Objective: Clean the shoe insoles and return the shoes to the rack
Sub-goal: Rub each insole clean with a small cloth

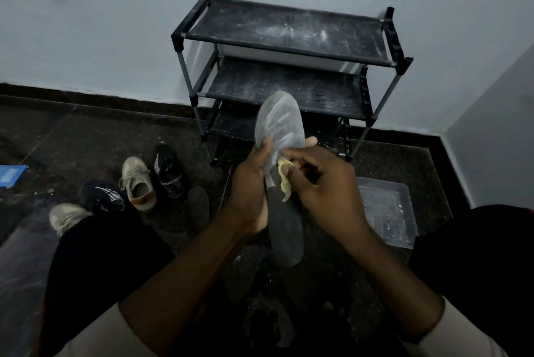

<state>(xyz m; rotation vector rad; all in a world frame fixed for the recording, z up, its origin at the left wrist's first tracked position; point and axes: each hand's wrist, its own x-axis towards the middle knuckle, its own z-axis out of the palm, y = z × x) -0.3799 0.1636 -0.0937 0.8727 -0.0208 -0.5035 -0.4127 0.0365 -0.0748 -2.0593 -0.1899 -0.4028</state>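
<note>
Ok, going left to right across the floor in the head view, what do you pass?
Blue folder → beige shoe → black striped shoe → second beige shoe → second black shoe → loose insole → clear plastic tub.

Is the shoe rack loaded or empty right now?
Empty, as far as visible: the shoe rack has bare, dusty top and middle shelves. The bottom shelf is partly hidden by the insole. The shoes are on the floor.

Bare rack [289, 30] shelves; floor shoes [138, 183] leftward.
</note>
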